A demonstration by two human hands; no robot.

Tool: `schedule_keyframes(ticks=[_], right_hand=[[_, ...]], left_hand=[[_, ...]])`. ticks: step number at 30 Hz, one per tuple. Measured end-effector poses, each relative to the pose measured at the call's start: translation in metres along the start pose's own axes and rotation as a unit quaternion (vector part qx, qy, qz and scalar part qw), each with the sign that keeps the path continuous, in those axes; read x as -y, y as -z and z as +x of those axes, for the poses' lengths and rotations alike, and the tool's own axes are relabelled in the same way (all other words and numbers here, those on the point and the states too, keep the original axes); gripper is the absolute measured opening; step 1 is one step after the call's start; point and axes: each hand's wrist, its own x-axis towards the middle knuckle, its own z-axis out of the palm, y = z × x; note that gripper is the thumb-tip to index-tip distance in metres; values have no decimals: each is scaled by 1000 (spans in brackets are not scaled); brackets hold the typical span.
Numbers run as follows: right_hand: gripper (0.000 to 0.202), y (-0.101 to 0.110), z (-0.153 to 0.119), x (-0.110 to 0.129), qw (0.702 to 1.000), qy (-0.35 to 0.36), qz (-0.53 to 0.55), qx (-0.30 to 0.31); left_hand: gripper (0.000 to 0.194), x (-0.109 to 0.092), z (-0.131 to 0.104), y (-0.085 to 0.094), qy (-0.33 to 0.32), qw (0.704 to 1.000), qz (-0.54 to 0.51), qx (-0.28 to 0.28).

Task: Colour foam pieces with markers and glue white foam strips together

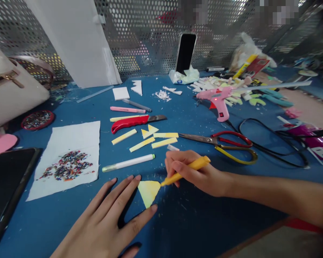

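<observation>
Yellow-green triangle (pixel 149 192) lies flat on the blue table (pixel 193 222), between the two hands. Left hand (pixel 104 218) palm down, fingers spread apart; a fingertip at its upper left corner, thumb at its bottom point, holding nothing in a grip. Right hand (pixel 195 172) closed on the yellow marker (pixel 188 170), fingers and thumb together around the barrel, tip at the triangle's upper right corner.

Just beyond: white marker with green end (pixel 129 163), lying crosswise. Past it, pale yellow strips (pixel 141 144) and a small jagged yellow piece (pixel 150 131). Red-handled knife (pixel 137 122) beside them, blade pointing right, lying partly over another pale strip. Then pink marker (pixel 127 109), gray marker (pixel 137 105), white square (pixel 121 93), jagged white piece (pixel 137 87), white crumbs (pixel 163 95).

Scissors (pixel 218 140), one red and one yellow handle loop, right of the strips, blades slightly apart. Pink glue gun (pixel 218 98) farther back, next to a pile of pale pieces (pixel 212 84). Phone (pixel 186 53) upright at the back in a crumpled wrapper (pixel 184 76).

Left side: white paper sheet (pixel 70 161) with multicolored bits (pixel 70 165) on it, round red container (pixel 37 119), dark phone (pixel 10 190), light bag (pixel 13 86).
</observation>
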Motion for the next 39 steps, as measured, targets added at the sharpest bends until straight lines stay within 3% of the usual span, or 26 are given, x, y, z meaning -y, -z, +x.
schedule_keyframes(ticks=[3,8,11,14,16,19,26,31,35,39], right_hand=[[45,1,-2,0,999,21,34,5],[39,2,-6,-1,992,110,31,-48],[40,2,-6,-1,987,148,8,-65],[39,1,-5,-1,985,150,-7,-79],[38,1,-5,-1,986,147,-12,-79],[34,0,-6,-1,987,141,-23,-74],[31,-2,-9,0,988,137,-52,-53],[35,-2,-9,-2,985,152,-70,-48],[37,-2,-9,-2,981,169,-85,-52],[36,-3,-9,0,977,181,-99,-58]], left_hand=[[59,-6,0,6,30,999,-21,36],[62,0,1,13,11,1000,0,3],[61,24,7,20,30,999,20,-22],[51,57,12,27,103,994,3,-48],[48,77,14,28,141,989,-51,-12],[44,93,13,25,140,986,-91,17],[41,85,6,16,155,983,-95,25],[41,92,2,19,165,980,-107,31],[42,92,0,22,169,979,-117,16],[36,78,1,22,163,980,-109,-21]])
